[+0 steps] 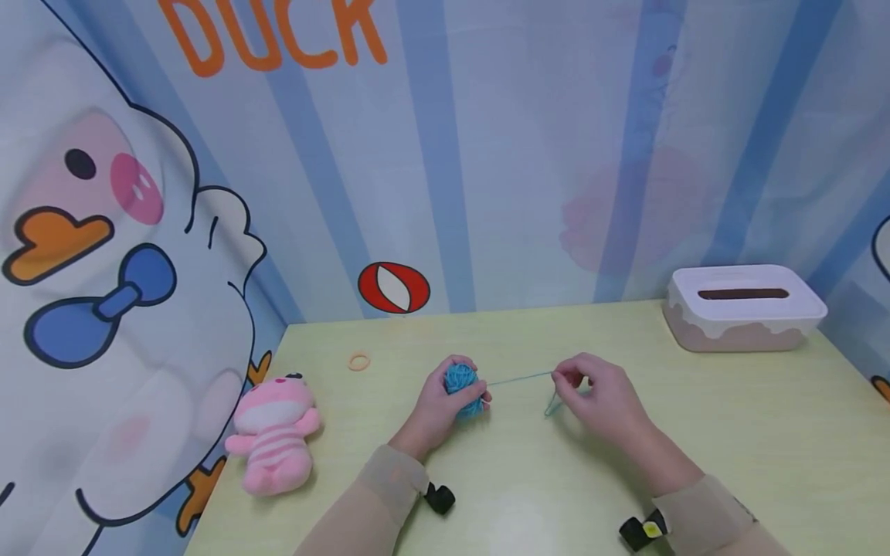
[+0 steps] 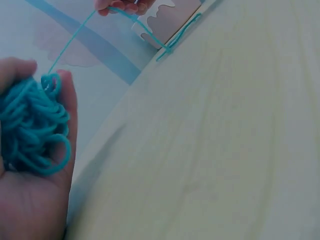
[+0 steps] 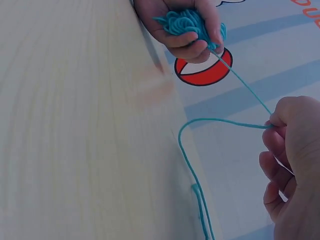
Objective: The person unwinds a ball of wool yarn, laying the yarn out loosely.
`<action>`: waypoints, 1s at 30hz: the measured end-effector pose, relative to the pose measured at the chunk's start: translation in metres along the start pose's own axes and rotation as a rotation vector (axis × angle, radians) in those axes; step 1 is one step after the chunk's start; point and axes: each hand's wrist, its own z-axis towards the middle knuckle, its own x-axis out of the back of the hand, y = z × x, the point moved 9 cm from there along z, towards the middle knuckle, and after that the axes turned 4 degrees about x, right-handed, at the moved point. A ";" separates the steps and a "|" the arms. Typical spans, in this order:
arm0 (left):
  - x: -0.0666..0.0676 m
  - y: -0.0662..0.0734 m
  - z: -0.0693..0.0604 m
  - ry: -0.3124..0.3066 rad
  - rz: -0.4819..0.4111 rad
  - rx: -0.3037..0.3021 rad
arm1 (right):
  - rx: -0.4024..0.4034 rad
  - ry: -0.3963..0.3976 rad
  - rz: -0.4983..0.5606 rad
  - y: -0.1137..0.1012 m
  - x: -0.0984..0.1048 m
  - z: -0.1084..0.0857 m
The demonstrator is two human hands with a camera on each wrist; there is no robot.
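A small ball of teal yarn (image 1: 462, 380) is gripped in my left hand (image 1: 439, 403), with the thumb across its front. From the ball a strand runs taut to the right, where my right hand (image 1: 603, 392) pinches it between thumb and fingertips. Past the pinch, the loose yarn tail (image 3: 186, 150) hangs in a bend down toward the table. In the left wrist view the yarn ball (image 2: 32, 125) shows loose loops on its surface, one sticking out near the palm.
A pink striped plush toy (image 1: 275, 436) lies at the table's left side. Behind it is a small orange ring (image 1: 358, 361). A white and brown tissue box (image 1: 745, 309) stands at the back right of the pale wooden table (image 1: 514, 494), against a printed blue backdrop (image 1: 514, 154).
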 end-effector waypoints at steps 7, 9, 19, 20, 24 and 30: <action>0.003 -0.001 0.002 0.057 0.040 0.000 | -0.072 0.038 -0.038 0.022 0.024 -0.008; 0.004 0.000 0.002 0.082 0.080 -0.007 | -0.090 0.043 -0.052 0.028 0.031 -0.010; 0.008 0.001 0.001 0.118 -0.011 0.000 | -0.192 0.046 -0.100 0.063 0.051 -0.019; 0.009 0.001 0.001 0.122 -0.010 -0.001 | -0.209 0.043 -0.111 0.066 0.053 -0.020; 0.013 0.002 0.001 0.170 0.042 -0.010 | -0.258 0.021 -0.152 0.078 0.057 -0.023; 0.020 0.001 0.002 0.240 0.149 0.016 | -0.337 -0.055 -0.199 0.095 0.056 -0.028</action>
